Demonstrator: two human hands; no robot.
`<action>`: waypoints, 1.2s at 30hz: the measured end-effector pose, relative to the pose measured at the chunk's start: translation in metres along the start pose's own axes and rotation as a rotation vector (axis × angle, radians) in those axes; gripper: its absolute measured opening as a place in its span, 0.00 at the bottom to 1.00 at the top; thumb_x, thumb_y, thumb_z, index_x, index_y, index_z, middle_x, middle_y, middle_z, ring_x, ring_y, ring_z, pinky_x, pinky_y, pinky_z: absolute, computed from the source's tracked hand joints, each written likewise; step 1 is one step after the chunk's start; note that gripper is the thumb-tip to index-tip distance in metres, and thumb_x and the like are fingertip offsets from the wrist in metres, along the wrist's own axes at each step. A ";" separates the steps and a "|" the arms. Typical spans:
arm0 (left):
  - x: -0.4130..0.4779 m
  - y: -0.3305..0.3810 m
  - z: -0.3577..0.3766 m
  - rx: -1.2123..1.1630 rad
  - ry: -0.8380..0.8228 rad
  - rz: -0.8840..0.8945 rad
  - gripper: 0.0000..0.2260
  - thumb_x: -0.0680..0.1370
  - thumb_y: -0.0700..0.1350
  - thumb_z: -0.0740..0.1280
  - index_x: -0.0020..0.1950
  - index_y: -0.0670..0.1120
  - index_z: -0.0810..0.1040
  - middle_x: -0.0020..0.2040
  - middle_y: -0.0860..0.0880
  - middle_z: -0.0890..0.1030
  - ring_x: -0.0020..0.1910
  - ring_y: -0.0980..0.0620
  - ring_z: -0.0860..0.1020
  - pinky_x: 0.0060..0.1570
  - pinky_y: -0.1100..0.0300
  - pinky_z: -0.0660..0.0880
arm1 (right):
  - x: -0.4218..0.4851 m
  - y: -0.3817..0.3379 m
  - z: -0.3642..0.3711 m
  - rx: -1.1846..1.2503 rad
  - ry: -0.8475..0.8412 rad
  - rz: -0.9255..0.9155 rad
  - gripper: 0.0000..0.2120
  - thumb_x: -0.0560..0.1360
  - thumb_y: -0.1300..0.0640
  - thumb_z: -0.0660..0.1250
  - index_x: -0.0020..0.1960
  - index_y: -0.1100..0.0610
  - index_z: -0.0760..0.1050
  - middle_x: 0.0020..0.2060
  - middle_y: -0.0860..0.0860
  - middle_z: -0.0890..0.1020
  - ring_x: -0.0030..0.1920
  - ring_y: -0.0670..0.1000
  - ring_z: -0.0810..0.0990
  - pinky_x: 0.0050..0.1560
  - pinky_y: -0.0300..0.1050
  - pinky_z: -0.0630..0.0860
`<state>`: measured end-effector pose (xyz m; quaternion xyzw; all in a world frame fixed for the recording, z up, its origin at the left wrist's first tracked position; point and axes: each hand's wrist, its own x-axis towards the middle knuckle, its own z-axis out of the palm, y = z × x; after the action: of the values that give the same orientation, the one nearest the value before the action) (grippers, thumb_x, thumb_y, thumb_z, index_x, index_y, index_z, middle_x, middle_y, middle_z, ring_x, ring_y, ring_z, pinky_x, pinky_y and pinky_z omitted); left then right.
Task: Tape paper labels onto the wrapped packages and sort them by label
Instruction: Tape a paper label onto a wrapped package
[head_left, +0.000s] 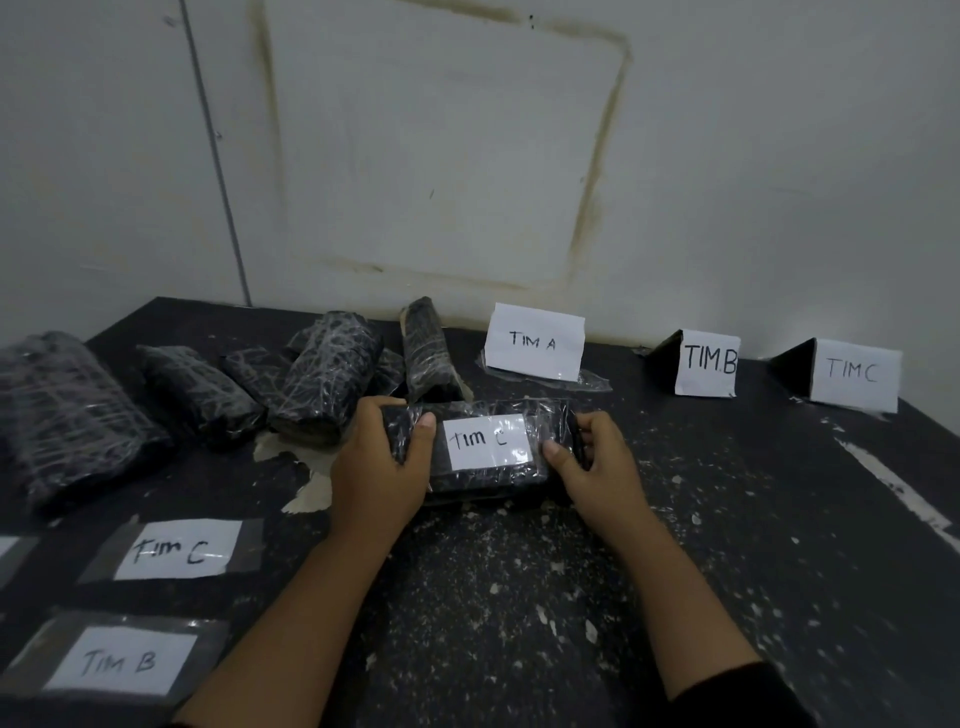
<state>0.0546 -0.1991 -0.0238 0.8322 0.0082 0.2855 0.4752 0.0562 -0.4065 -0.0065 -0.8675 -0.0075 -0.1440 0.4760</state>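
A black wrapped package (483, 478) lies in the middle of the table with a white paper label reading "TIM C" (485, 441) taped on its top. My left hand (379, 462) grips the package's left end, thumb on top. My right hand (597, 462) grips its right end, thumb beside the label. Several more black wrapped packages (322, 374) without labels lie in a row at the back left. Two loose paper labels with tape lie at the front left: "TIM C" (176, 551) and "TIM B" (119, 660).
Three standing signs line the back right by the wall: "TIM A" (535, 343), "TIM B" (709, 361) and "TIM C" (854, 371). The black table (519, 597) is speckled with white flecks. A torn paper scrap (311, 488) lies left of the held package.
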 end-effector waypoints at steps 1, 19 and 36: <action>0.000 -0.001 0.000 0.000 0.004 0.006 0.10 0.78 0.53 0.62 0.53 0.50 0.68 0.43 0.50 0.79 0.40 0.51 0.77 0.36 0.58 0.71 | 0.000 0.001 -0.001 -0.001 0.003 -0.009 0.12 0.74 0.56 0.68 0.55 0.56 0.70 0.53 0.53 0.76 0.52 0.51 0.75 0.51 0.45 0.73; 0.002 0.000 0.000 -0.019 0.137 0.015 0.05 0.77 0.45 0.65 0.52 0.49 0.76 0.36 0.51 0.79 0.29 0.56 0.74 0.30 0.60 0.69 | -0.002 0.002 -0.002 0.139 -0.007 0.065 0.11 0.75 0.50 0.65 0.56 0.51 0.72 0.55 0.51 0.77 0.54 0.52 0.77 0.56 0.59 0.75; 0.004 -0.004 -0.022 -0.424 -0.407 -0.253 0.23 0.79 0.34 0.58 0.70 0.54 0.61 0.60 0.53 0.74 0.49 0.65 0.77 0.41 0.74 0.74 | -0.004 0.006 0.000 0.136 0.015 0.079 0.10 0.74 0.47 0.65 0.53 0.48 0.72 0.55 0.51 0.76 0.54 0.50 0.76 0.57 0.57 0.74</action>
<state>0.0482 -0.1785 -0.0165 0.7471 -0.0432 0.0469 0.6617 0.0537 -0.4092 -0.0125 -0.8318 0.0206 -0.1307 0.5391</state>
